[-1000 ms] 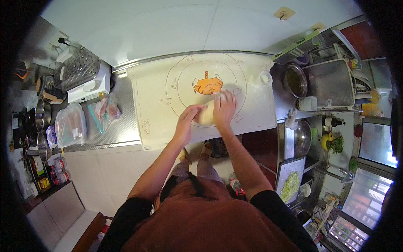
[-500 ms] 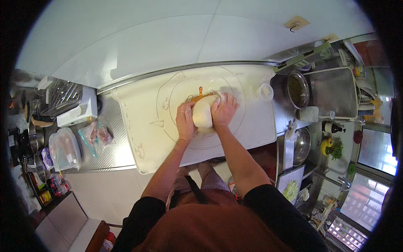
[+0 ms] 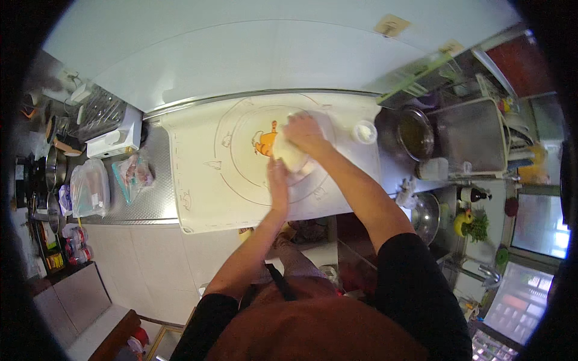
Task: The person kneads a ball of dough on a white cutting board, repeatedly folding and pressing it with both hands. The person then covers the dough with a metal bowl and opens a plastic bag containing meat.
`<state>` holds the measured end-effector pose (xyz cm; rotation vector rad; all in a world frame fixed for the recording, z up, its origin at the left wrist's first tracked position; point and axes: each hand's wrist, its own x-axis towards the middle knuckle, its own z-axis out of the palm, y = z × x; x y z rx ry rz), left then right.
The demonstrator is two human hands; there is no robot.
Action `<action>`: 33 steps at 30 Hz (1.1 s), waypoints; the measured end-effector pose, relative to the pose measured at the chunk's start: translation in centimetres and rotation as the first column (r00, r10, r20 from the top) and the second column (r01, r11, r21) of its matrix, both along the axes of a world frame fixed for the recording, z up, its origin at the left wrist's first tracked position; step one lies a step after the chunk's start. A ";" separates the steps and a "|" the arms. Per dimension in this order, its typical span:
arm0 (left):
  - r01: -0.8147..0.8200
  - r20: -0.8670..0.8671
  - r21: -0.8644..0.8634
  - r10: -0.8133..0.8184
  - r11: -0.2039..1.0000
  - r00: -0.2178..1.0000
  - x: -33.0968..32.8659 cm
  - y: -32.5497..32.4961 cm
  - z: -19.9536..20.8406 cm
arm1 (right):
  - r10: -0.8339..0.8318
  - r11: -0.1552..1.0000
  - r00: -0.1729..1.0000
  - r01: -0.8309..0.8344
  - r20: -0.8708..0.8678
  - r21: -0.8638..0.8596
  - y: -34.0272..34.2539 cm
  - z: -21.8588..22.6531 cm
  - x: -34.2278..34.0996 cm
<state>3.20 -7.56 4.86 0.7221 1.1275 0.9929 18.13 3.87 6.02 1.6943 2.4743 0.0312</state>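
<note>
A pale lump of dough (image 3: 289, 154) lies on a white kneading mat (image 3: 198, 162) with printed circles and small drawings. My right hand (image 3: 304, 133) has its fingers curled over the dough's far end, partly hiding it. Along the near left side, my left hand (image 3: 277, 182) rests against the dough with its fingers fairly straight. Just left of the dough an orange cartoon figure (image 3: 263, 143) printed on the mat shows. A small round white tub (image 3: 363, 132) stands near the mat's right edge.
Left on the metal counter are a white appliance (image 3: 117, 137), a bag of meat-like pieces (image 3: 133, 175) and a clear plastic bag (image 3: 90, 188). To the right stand a round metal pot (image 3: 415, 133), a rectangular tray (image 3: 471, 135) and a metal bowl (image 3: 426, 218). A wall rises behind the mat.
My right hand has moved over the dough's far end, and my left hand has slid lower along its side. More of the orange print is uncovered. The whole view has shifted slightly.
</note>
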 end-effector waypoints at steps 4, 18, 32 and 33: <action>-0.013 -0.344 0.249 0.101 0.968 0.934 -3.4 0.3 2.7 | -0.054 0.993 0.978 0.074 -0.203 0.095 -6.7 5.0 -4.9; 0.477 -0.729 0.554 0.121 0.682 0.674 -6.2 -3.2 3.1 | -0.614 0.783 0.717 0.607 -0.331 -0.136 -8.5 -0.2 19.9; 0.726 -0.885 0.455 0.170 0.515 0.434 -8.7 -8.4 1.3 | -0.542 0.829 0.840 0.530 -0.025 -0.179 -5.0 -1.8 20.3; 0.733 -0.881 0.465 0.178 0.496 0.438 -9.0 -9.0 1.3 | -0.541 0.839 0.822 0.513 -0.175 -0.183 -5.1 -1.0 20.4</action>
